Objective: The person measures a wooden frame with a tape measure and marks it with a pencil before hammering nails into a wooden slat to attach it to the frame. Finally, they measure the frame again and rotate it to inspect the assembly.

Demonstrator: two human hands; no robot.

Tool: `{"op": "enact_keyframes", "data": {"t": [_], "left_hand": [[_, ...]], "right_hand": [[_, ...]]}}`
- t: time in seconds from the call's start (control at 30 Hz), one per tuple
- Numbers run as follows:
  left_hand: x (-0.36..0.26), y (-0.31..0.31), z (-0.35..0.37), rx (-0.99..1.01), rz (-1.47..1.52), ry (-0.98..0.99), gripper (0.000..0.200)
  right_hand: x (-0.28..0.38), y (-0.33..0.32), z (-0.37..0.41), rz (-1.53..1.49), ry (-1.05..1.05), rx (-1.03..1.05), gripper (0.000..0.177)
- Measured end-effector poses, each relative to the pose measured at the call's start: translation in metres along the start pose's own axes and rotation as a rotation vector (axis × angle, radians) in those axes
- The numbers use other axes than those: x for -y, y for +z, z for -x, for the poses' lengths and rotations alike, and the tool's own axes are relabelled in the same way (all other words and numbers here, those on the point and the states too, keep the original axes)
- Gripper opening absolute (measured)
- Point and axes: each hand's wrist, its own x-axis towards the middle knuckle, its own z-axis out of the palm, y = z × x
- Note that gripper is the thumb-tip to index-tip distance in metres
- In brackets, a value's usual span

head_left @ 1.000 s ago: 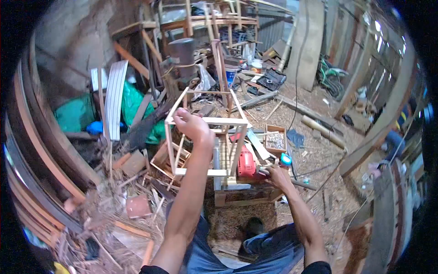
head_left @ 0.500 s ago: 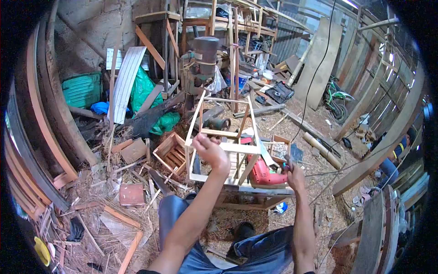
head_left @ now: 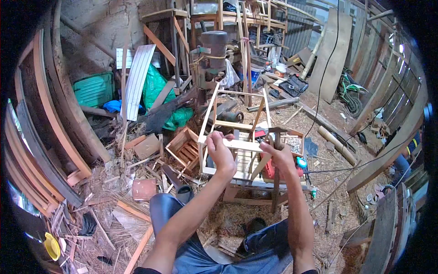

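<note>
A person works at a low wooden surface (head_left: 245, 200) in a littered workshop, right hand (head_left: 280, 158) clenched around a dark-headed hammer with a brown handle (head_left: 275, 194). The fist covers the middle of the handle; the head shows beyond the knuckles, and the long axis runs back toward the worker, the butt reaching past the surface's near edge.

The left hand (head_left: 221, 154) has its fingers curled at the near rail of a pale, open, box-shaped wooden frame (head_left: 245, 145); from here I cannot tell whether that grip pinches the wood or something small, as the fingers hide the spot. The frame rests on the surface toward its left end, near rail running left to right, long side rails pointing away toward the far edge.

By the surface's near right corner, a red power tool (head_left: 270, 170) lies mostly hidden behind the right hand, hammer and a frame leg; which way it points is hard to make out. At far right, a second person in blue jeans (head_left: 401, 170) is largely cut off.
</note>
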Motion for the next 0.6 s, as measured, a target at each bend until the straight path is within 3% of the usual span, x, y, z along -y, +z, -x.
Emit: {"op": "enact_keyframes", "data": {"t": [0.07, 0.13, 0.2, 0.27, 0.3, 0.4, 0.53, 0.6], "left_hand": [[-0.008, -0.018, 0.002, 0.016, 0.018, -0.051, 0.021], [-0.030, -0.034, 0.017, 0.197, -0.301, -0.160, 0.022], [-0.037, -0.054, 0.041, 0.190, -0.341, -0.201, 0.021], [-0.044, -0.073, 0.051, 0.245, -0.770, 0.109, 0.019], [-0.055, -0.067, 0.045, 0.282, -0.704, 0.167, 0.016], [-0.088, -0.025, 0.000, 0.656, -0.740, 0.480, 0.011], [-0.087, 0.002, -0.047, 0.801, -0.855, 0.252, 0.015], [-0.067, 0.002, -0.048, 0.748, -0.946, 0.283, 0.015]], "right_hand": [[0.000, 0.002, -0.003, 0.002, 0.003, -0.012, 0.031], [0.002, 0.003, -0.001, 0.022, 0.054, -0.053, 0.031], [0.002, -0.001, 0.000, 0.025, 0.117, -0.039, 0.032], [-0.001, -0.003, -0.002, 0.028, 0.132, -0.031, 0.032], [-0.002, -0.003, -0.003, 0.031, 0.142, -0.018, 0.033], [0.003, 0.000, -0.002, 0.112, 0.110, -0.019, 0.033], [0.003, 0.005, 0.003, 0.146, 0.079, -0.052, 0.039], [-0.003, 0.006, -0.001, 0.098, 0.092, -0.038, 0.038]]}}
